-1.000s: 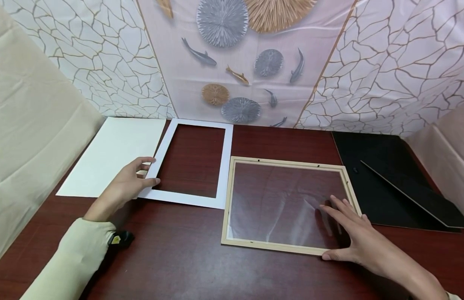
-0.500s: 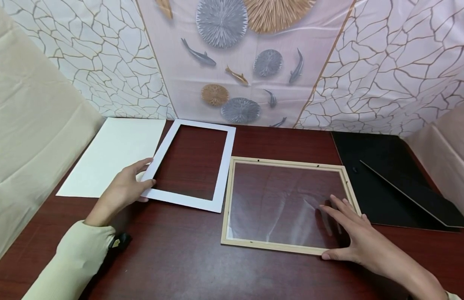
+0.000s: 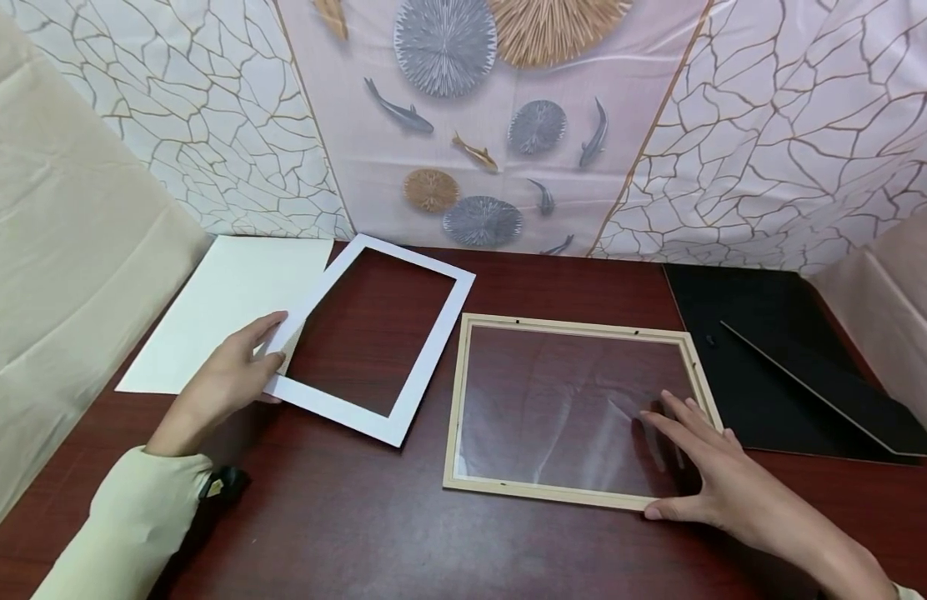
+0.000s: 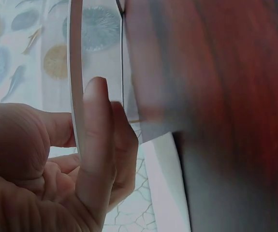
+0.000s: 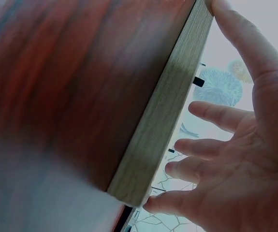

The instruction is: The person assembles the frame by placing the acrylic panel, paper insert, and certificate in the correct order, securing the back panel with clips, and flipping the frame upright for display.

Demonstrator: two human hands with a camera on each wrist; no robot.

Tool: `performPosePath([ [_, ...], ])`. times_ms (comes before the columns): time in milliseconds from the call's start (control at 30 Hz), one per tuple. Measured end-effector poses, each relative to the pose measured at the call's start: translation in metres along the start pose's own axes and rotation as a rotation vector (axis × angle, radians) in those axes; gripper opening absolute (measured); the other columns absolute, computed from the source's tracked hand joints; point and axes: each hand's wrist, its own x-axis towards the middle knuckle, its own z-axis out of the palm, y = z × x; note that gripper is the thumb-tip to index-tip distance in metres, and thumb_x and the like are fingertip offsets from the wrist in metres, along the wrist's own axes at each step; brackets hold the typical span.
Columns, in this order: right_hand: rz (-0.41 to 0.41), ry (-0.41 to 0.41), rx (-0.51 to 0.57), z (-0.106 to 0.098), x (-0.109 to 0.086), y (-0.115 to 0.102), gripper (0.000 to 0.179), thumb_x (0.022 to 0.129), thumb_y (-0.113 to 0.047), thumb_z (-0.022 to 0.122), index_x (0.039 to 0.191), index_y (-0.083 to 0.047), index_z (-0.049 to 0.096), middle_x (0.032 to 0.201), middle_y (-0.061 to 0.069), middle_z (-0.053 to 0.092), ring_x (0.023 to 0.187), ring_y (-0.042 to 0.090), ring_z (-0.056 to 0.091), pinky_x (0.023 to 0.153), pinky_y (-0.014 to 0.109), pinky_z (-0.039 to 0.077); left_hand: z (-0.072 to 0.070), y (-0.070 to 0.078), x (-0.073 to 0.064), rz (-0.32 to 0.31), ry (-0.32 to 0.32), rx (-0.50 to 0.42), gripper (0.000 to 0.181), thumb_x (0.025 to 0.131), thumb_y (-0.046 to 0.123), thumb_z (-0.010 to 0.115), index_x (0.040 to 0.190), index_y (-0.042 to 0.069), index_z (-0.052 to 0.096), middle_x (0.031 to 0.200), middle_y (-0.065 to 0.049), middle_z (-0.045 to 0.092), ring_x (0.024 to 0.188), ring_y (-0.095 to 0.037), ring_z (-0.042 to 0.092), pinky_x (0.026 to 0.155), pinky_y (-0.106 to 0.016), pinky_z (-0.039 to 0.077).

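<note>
In the head view my left hand (image 3: 223, 375) pinches the left edge of a white picture mat (image 3: 432, 350) near its lower left corner. The mat is turned at an angle and overlaps a white sheet (image 3: 223, 292). The left wrist view shows the mat (image 4: 76, 72) edge-on between thumb and fingers, above the table. My right hand (image 3: 722, 479) is spread over the right end of a pale wooden picture frame (image 3: 546, 493) with a clear pane. Its thumb touches the near rail. In the right wrist view the fingers are extended beside the frame (image 5: 163, 106).
A black backing board (image 3: 734, 292) lies at the right, with a black flap (image 3: 846, 392) raised at an angle on it. A patterned cloth (image 3: 463, 150) hangs behind the dark red wooden table (image 3: 343, 517). Pale cloth walls flank both sides.
My left hand has drawn the mat toward me and to the left, rotating it and lifting its near end off the table. The right hand and the frame have stayed put.
</note>
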Motion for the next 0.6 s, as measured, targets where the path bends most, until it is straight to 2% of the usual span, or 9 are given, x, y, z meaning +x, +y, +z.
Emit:
performPosePath([
  [100, -0.003, 0.001, -0.006, -0.001, 0.000, 0.000, 0.102, 0.073, -0.036, 0.095, 0.157, -0.008, 0.044, 0.169, 0.032, 0.020, 0.151, 0.060, 0.023, 0.108, 0.089, 0.008, -0.008, -0.001, -0.001, 0.011, 0.033, 0.071, 0.064, 0.104, 0.006, 0.048, 0.164, 0.001, 0.026, 0.151, -0.034, 0.041, 0.086, -0.022, 0.067, 0.064, -0.024, 0.056],
  [233, -0.017, 0.013, -0.007, -0.001, 0.001, 0.001, 0.102, 0.073, -0.036, 0.095, 0.156, -0.008, 0.044, 0.169, 0.032, 0.021, 0.150, 0.060, 0.024, 0.107, 0.089, 0.008, -0.016, -0.002, -0.002, -0.001, 0.056, 0.115, 0.063, 0.106, 0.008, 0.048, 0.165, 0.005, 0.027, 0.155, -0.032, 0.040, 0.099, -0.027, 0.063, 0.071, -0.018, 0.047],
  [400, -0.030, 0.017, -0.012, -0.002, 0.007, 0.001, 0.102, 0.073, -0.037, 0.095, 0.157, -0.009, 0.044, 0.168, 0.032, 0.021, 0.151, 0.058, 0.023, 0.107, 0.089, 0.009, -0.021, 0.001, -0.004, -0.011, 0.039, 0.060, 0.064, 0.107, 0.008, 0.047, 0.167, 0.011, 0.025, 0.162, -0.029, 0.035, 0.106, -0.031, 0.065, 0.075, -0.016, 0.048],
  [600, -0.016, 0.008, -0.025, -0.006, 0.017, -0.001, 0.110, 0.073, -0.042, 0.094, 0.160, -0.007, 0.037, 0.169, 0.031, 0.022, 0.153, 0.058, 0.021, 0.107, 0.088, 0.012, -0.014, 0.016, 0.000, 0.057, -0.005, 0.041, 0.064, 0.106, 0.005, 0.051, 0.166, 0.015, 0.031, 0.161, -0.021, 0.040, 0.108, -0.026, 0.058, 0.079, -0.014, 0.046],
])
